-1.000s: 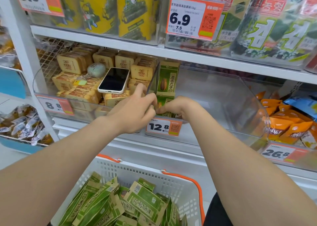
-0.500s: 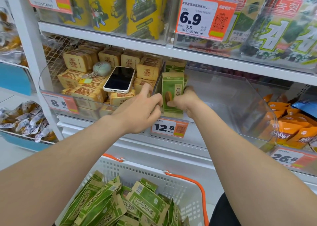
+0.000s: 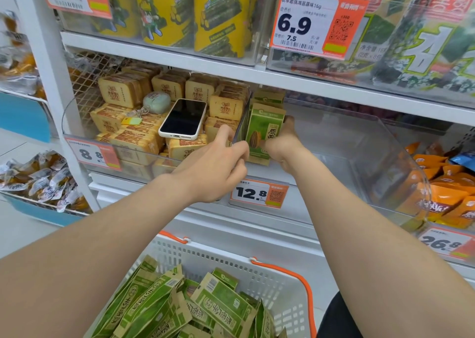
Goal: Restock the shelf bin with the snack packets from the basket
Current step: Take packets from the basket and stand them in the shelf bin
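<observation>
A white store shelf [image 3: 231,71] holds a clear shelf bin [image 3: 347,142] with a 12.8 price tag [image 3: 257,193] on its front; left of the bin, a phone [image 3: 183,118] lies on tan biscuit packs [image 3: 133,142], and below the bin stands a white basket [image 3: 257,268] heaped with green packets [image 3: 180,304]. At the bin's left end, a green snack packet [image 3: 264,132] stands upright in front of another. The left hand [image 3: 213,168], fingers curled, pinches the packet's left edge, while the right hand [image 3: 282,145] curls round its right side, thumb raised.
</observation>
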Action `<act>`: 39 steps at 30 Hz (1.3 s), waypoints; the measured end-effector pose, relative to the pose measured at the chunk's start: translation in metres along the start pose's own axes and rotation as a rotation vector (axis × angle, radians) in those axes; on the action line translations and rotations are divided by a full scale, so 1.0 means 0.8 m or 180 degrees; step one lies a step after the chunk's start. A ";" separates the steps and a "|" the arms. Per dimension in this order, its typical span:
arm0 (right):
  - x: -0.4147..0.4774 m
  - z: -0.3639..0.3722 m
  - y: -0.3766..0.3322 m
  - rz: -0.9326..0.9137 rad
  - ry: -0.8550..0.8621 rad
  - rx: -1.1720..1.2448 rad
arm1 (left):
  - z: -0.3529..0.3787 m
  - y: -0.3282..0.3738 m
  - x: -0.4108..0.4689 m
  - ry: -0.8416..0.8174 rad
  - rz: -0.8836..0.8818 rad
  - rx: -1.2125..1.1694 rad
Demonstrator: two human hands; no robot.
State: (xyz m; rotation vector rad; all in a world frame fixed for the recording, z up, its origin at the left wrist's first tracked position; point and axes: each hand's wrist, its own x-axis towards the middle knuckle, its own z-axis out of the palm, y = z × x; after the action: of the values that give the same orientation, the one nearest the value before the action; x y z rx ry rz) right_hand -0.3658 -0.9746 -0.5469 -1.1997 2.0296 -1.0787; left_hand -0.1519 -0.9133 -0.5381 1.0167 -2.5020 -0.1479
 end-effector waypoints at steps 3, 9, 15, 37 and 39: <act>0.022 0.008 0.015 -0.0053 0.0043 -0.0217 | 0.001 0.001 0.000 0.0005 -0.0023 0.0011; -0.007 -0.007 -0.001 -0.0107 0.0107 -0.0126 | 0.001 0.003 0.000 -0.0007 -0.0042 0.0018; -0.010 -0.005 -0.012 0.0149 -0.0025 -0.0335 | 0.003 0.007 0.000 -0.0020 -0.0090 0.0074; -0.005 -0.003 -0.013 0.0109 0.0099 -0.0398 | 0.003 0.011 0.000 0.0006 -0.0180 0.0112; -0.007 -0.003 -0.012 0.0098 0.0037 -0.0499 | 0.003 0.012 -0.001 0.0005 -0.0172 0.0116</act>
State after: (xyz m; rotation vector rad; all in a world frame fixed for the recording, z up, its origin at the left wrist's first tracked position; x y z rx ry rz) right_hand -0.3608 -0.9718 -0.5370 -1.2369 2.1679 -0.9282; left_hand -0.1586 -0.9064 -0.5380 1.0991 -2.4855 -0.1180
